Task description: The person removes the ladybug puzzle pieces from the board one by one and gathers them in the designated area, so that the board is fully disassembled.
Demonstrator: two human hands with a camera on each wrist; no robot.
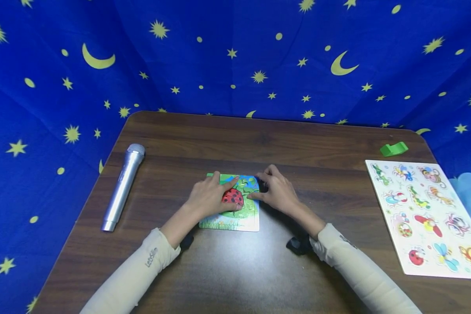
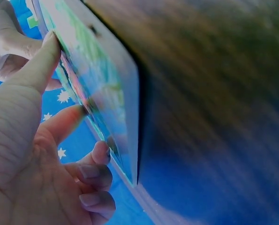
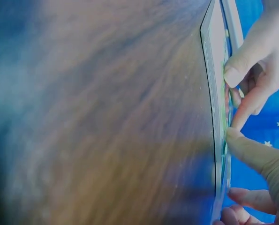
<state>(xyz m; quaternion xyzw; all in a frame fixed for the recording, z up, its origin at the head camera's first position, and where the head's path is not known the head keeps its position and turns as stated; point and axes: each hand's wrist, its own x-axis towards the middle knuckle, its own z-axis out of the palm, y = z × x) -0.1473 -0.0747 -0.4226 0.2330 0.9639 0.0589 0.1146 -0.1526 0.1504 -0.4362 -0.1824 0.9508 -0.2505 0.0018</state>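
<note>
A small square jigsaw puzzle (image 1: 245,223) lies flat on the table, with a red, black-spotted ladybug (image 1: 231,196) on green leaves. The left hand (image 1: 207,197) reaches over its left side, thumb and index finger spread and touching its face around the ladybug. In the left wrist view, the other fingers of this hand (image 2: 50,154) bend loosely by the far edge. At the upper right corner is the right hand (image 1: 279,192), its thumb extended onto the puzzle's face and its fingers bent by the edge. Seen from the right wrist, that thumb (image 3: 252,150) touches the picture side.
A silver microphone (image 1: 124,187) lies on the left of the brown wooden table (image 1: 259,279). To the right are a white insect picture board (image 1: 396,226) and a green block (image 1: 394,149). A blue star-patterned cloth (image 1: 227,39) hangs behind the table.
</note>
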